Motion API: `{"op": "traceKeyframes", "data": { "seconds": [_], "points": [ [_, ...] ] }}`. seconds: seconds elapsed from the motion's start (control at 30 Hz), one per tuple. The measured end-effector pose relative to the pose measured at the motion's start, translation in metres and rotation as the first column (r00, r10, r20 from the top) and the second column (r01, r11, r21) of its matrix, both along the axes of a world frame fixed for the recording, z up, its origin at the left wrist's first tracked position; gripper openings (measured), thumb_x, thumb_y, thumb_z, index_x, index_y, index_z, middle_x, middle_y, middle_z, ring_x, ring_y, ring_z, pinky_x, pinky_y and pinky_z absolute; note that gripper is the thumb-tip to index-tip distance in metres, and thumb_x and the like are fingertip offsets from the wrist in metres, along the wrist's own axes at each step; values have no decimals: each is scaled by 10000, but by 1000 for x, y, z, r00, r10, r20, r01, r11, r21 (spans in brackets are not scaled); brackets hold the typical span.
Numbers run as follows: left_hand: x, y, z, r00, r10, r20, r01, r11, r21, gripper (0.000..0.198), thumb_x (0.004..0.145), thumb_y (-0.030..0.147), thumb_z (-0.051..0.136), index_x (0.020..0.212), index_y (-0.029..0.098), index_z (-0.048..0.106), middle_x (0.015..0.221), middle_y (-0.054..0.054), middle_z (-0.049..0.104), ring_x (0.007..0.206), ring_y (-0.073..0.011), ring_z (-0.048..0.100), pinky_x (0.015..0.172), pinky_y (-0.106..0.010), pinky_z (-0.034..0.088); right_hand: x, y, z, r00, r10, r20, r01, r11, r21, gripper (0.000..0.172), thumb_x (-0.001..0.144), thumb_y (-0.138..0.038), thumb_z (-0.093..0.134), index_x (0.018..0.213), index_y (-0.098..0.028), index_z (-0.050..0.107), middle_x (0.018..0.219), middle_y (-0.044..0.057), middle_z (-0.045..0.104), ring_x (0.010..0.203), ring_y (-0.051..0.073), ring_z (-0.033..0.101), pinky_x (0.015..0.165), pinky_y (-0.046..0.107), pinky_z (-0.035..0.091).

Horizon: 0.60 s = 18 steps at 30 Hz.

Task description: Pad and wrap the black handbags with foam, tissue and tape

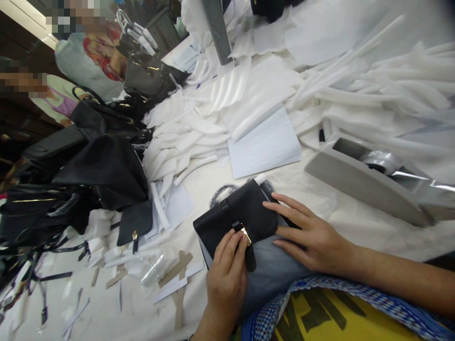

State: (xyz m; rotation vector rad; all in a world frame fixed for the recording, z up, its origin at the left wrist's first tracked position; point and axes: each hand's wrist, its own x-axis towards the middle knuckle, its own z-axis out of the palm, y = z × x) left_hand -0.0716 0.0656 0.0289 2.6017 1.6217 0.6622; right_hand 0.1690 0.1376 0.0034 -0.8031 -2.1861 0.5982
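A black leather bag with a flap lies in front of me, near my body. Across its flap runs a black strap with a gold buckle. My left hand has its fingers pressed together at the buckle, covering part of it; the strap's loose end hangs just beside them. Stretched and slightly spread, the fingers of my right hand rest on the right side of the bag. Beneath the flap is a smooth grey-blue layer; whether it belongs to the bag I cannot tell.
A grey tape dispenser stands at right. White foam strips and a white paper sheet lie beyond the bag. Black bags are heaped at left, above cardboard scraps. Another person is at far left.
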Motion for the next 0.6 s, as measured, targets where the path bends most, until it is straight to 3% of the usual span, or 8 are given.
{"op": "traceKeyframes", "data": {
  "seconds": [0.13,0.6],
  "points": [
    [-2,3,-2,997,-7,-72,6,1000,-4,394,897,-11,506,1262,83,621,1242,-133,659,1260,-253,546,1039,-369,523,1,-3,-3,997,-23,-78,26,999,28,210,834,-84,650,1015,-171,710,1477,132,482,1395,339,394,1115,535,423],
    [3,1,8,998,-48,-42,45,996,-81,387,873,36,497,1234,40,635,1230,-164,661,1268,-294,508,1021,-418,548,3,-3,-11,997,10,-71,-7,999,48,213,819,-73,669,1000,-181,701,1385,128,581,1355,339,447,1098,570,419]
  ]
}}
